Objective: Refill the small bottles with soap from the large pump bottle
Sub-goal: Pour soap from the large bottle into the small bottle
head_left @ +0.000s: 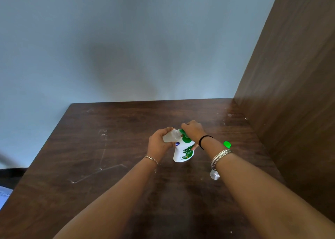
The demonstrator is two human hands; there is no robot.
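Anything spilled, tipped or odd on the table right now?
No spill shows. A second small bottle lies on the table, mostly hidden under the right forearm, so whether it is capped is unclear. A loose green cap sits beyond that wrist.

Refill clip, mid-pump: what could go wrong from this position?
The left hand holds the small clear bottle tilted at the spout, so soap may miss its narrow mouth. The right hand pressing the Dettol pump bottle could tip it. The right forearm could knock the bottle with the green cap hidden beneath it.
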